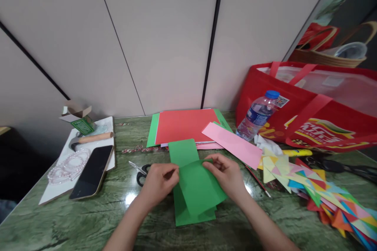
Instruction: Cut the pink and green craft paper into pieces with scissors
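Note:
A piece of green paper (200, 188) is held up between my two hands, tilted above the table. My left hand (160, 184) pinches its left edge near the upper corner. At the upper right corner, the thumb and fingers of my right hand (225, 172) close on the same piece. Beneath it lies another green paper strip (184, 152), partly covered, with more green paper showing at the lower end. Black-handled scissors (141, 172) rest just left of my left hand, their handles partly hidden by it.
Behind my hands lies a stack of coloured paper (185, 125) with a pink strip (232, 145) across its corner. A water bottle (259, 115), red bag (309, 106), pencil (257, 180) and folded paper pieces (321, 192) are rightward. Leftward are a phone (92, 171) and small box (82, 121).

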The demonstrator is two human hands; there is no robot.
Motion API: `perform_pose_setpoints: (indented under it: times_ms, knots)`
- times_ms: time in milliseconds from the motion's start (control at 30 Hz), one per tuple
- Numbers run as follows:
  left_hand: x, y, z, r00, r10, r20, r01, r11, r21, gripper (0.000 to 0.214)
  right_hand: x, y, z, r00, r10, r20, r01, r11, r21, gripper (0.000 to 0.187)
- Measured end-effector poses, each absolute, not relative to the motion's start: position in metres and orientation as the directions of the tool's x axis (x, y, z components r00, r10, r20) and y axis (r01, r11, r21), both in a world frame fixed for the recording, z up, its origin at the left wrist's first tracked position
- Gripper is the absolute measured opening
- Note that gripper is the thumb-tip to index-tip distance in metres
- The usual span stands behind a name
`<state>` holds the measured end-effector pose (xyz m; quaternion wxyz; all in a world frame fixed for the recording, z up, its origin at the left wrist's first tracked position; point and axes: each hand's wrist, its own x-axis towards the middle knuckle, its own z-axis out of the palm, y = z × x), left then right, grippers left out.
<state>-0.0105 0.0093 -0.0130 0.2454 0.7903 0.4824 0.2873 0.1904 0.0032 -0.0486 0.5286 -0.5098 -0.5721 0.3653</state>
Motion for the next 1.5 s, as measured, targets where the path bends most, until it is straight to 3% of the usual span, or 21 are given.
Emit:
perform_pose_setpoints:
  times_ms: [167, 233, 300, 400, 533, 700, 833, 967, 1100, 1167, 1200, 1233, 1500]
  knots:
    - [-0.036, 0.02, 0.006, 0.305, 0.949, 0.085, 0.611, -0.263, 0.747, 0.022, 0.185, 0.002, -0.053, -0.058, 0.988, 0.146, 0.118, 0.152, -0.981, 0.025]
    - [-0.056, 0.025, 0.014, 0.266, 0.964, 0.004, 0.6, -0.169, 0.782, 0.02, 0.181, -0.001, -0.054, -0.154, 0.978, 0.141, 0.182, 0.169, -0.969, 0.028]
    - [-0.078, 0.029, 0.022, 0.252, 0.967, -0.016, 0.637, -0.153, 0.755, 0.018, 0.176, -0.006, -0.054, -0.297, 0.932, 0.206, 0.302, 0.297, -0.906, 0.031]
    - [-0.109, 0.031, 0.027, 0.322, 0.933, -0.16, 0.715, -0.129, 0.688, 0.023, 0.17, -0.014, -0.051, -0.557, 0.811, 0.18, 0.476, 0.489, -0.731, 0.057]
    - [-0.131, 0.033, 0.018, 0.303, 0.92, -0.251, 0.809, -0.109, 0.577, 0.028, 0.162, -0.021, -0.047, -0.689, 0.723, -0.036, 0.594, 0.537, -0.599, 0.091]
    - [-0.132, 0.043, 0.001, 0.102, 0.972, -0.21, 0.956, -0.037, 0.291, 0.022, 0.16, -0.023, -0.05, -0.697, 0.707, -0.122, 0.642, 0.539, -0.546, 0.098]
    - [-0.127, 0.049, -0.005, 0.017, 0.997, -0.074, 0.98, -0.002, 0.2, 0.022, 0.162, -0.023, -0.047, -0.677, 0.729, -0.102, 0.656, 0.535, -0.532, 0.091]
    - [-0.105, 0.051, -0.01, 0.065, 0.997, 0.045, 0.963, -0.074, 0.257, 0.029, 0.163, -0.022, -0.044, -0.66, 0.746, -0.082, 0.672, 0.539, -0.508, 0.085]
    - [-0.066, 0.046, -0.022, 0.156, 0.973, 0.172, 0.883, -0.216, 0.416, 0.029, 0.164, -0.021, -0.047, -0.659, 0.752, -0.026, 0.669, 0.57, -0.478, 0.078]
    - [-0.048, 0.042, -0.033, 0.171, 0.967, 0.187, 0.834, -0.244, 0.494, 0.03, 0.165, -0.02, -0.049, -0.66, 0.751, 0.008, 0.666, 0.591, -0.455, 0.074]
    - [-0.04, 0.04, -0.039, 0.159, 0.968, 0.195, 0.744, -0.247, 0.621, 0.03, 0.165, -0.02, -0.05, -0.659, 0.752, 0.027, 0.667, 0.601, -0.44, 0.071]
    - [-0.034, 0.038, -0.045, 0.161, 0.968, 0.195, 0.714, -0.251, 0.654, 0.032, 0.166, -0.019, -0.05, -0.655, 0.754, 0.046, 0.671, 0.609, -0.423, 0.067]
    - [-0.018, 0.03, -0.068, 0.172, 0.975, 0.14, 0.577, -0.215, 0.788, 0.04, 0.169, -0.01, -0.063, -0.537, 0.826, 0.172, 0.748, 0.561, -0.354, 0.054]
